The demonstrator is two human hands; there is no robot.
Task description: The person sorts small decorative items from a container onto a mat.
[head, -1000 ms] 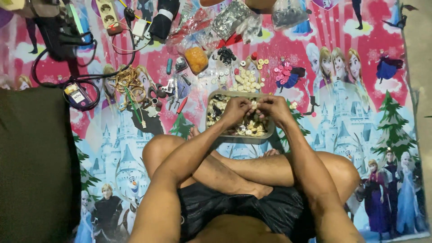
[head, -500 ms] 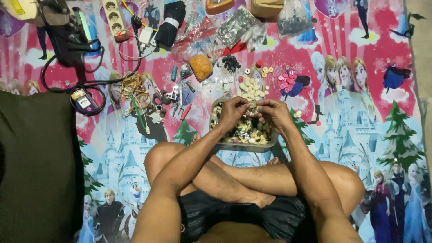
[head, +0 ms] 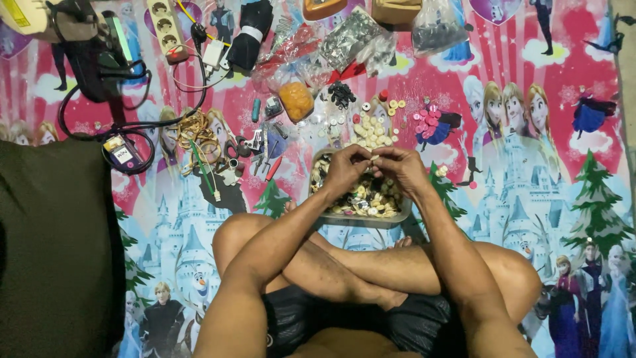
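Both hands meet above the tray (head: 391, 219) of small pieces, which lies just before the crossed legs. The left hand (head: 344, 174) and the right hand (head: 402, 169) pinch together one small pale piece (head: 374, 158) between their fingertips.

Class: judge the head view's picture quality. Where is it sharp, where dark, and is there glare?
Head view: even light, no hard shadows; hands over the tray fairly sharp, the tiny piece they pinch unresolved; plastic bags at top show glare; dark cloth at left lacks detail.

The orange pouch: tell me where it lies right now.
In the head view the orange pouch lies on the printed mat, up and to the left of the tray of small parts under both hands, beside a pile of black pieces.
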